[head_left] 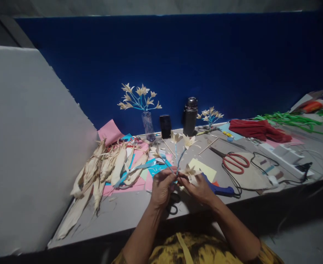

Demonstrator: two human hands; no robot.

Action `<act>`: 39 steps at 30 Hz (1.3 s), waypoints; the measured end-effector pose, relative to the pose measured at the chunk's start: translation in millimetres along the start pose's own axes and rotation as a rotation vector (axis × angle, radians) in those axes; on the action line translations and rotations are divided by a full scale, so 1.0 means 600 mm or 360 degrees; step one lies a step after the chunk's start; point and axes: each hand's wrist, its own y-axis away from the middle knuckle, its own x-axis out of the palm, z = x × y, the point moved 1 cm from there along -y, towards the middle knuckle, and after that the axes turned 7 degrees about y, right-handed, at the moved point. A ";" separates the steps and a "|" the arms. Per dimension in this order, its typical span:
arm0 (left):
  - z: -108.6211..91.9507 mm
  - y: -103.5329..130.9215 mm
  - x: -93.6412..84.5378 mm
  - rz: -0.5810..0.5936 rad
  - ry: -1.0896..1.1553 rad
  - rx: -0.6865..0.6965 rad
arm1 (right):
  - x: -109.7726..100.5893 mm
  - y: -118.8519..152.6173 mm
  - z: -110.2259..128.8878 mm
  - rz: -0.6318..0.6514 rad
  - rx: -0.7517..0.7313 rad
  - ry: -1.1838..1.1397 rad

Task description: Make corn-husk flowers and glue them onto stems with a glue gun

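Low in the centre, my left hand (162, 186) pinches the blue stems of a small branch of cream husk flowers (188, 141). Beside it, my right hand (198, 187) closes on the same branch where the stems meet, fingertips nearly touching those of the left. Several pale flowers on blue stems fan out above and around my fingers. Just beyond the right hand lies a blue glue gun (221, 190), partly hidden. Dark-handled scissors (172, 209) rest on the table below my hands.
Dried husks (106, 165) lie over coloured paper at the left. Behind stand a glass vase (148, 126) with husk flowers, a phone (165, 126) and a flask (190, 117). Red-handled scissors (236, 163), a white power strip (286, 159) and a red cloth (260, 130) are at the right.
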 end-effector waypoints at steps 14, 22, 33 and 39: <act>-0.032 -0.004 0.001 0.0402 0.0131 -0.0283 | -0.026 -0.003 0.023 0.0419 0.0017 -0.0218; -0.025 -0.006 -0.006 0.0306 0.0029 -0.0165 | -0.022 0.001 0.036 0.0359 -0.0258 -0.0292; -0.021 -0.002 -0.006 0.0122 -0.0045 0.0174 | 0.007 0.017 0.032 0.0043 0.0137 -0.0229; -0.032 0.001 0.002 -0.0019 -0.0175 0.0141 | 0.013 0.020 0.030 0.0088 0.0093 -0.0199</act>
